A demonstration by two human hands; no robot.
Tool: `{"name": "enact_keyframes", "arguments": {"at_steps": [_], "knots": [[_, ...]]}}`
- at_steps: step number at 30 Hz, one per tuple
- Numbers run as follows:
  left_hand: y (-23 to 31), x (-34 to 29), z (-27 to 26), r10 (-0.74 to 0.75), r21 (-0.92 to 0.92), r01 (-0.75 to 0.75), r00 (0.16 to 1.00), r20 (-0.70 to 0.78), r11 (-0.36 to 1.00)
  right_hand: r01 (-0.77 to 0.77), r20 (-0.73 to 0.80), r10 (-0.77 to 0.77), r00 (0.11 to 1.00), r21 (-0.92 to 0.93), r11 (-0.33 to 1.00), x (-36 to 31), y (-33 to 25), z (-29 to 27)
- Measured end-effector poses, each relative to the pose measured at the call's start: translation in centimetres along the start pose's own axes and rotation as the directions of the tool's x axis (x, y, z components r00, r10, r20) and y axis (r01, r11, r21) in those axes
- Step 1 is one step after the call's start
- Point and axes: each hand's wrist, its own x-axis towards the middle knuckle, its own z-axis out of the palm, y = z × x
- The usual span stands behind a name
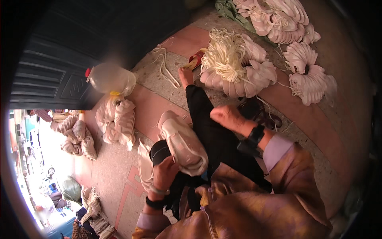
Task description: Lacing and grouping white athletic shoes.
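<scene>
A pale pinkish-white shoe upper [184,144] lies across my lap, against my black trouser leg. My left hand [164,174] is at its near left edge, fingers closed in a pinch; what they hold is too small to tell. Another pale upper [145,161] shows beside it, partly behind a rounded black shape [160,151]. My right hand [228,117] is raised to the right of the upper, apart from it, over my black-clad leg. Its fingers are curled together, and anything in them is hidden.
Ahead lies a ring of shoe uppers [260,75] topped by a hank of cream laces [225,53]. More bundled uppers [304,71] lie right, others [115,121] left by a clear plastic jug [112,79]. A loose lace [169,69] and red slipper [195,59] are near my foot.
</scene>
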Motion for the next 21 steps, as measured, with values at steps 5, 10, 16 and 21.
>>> {"name": "enact_keyframes", "arguments": {"at_steps": [5,10,16,21], "knots": [[-1.3,0.9,-1.4,-0.025,-0.184,0.022,1.0,-0.014,0.983,-0.31,-0.254,0.232,0.939,-0.331,0.891,3.3,12.4,-1.8],[-2.4,1.4,-1.8,-0.346,-0.465,0.348,0.934,0.092,0.814,-0.305,-0.297,0.164,0.941,-0.529,0.792,7.9,15.6,-1.6],[-1.8,1.8,-1.7,-0.39,-0.484,0.386,0.916,0.098,0.785,-0.207,-0.27,0.039,0.962,-0.63,0.748,11.2,19.4,0.3],[-2.0,2.6,-1.5,-0.388,-0.502,0.395,0.913,0.124,0.769,-0.193,-0.268,0.007,0.964,-0.678,0.709,11.4,21.5,0.9]]}}
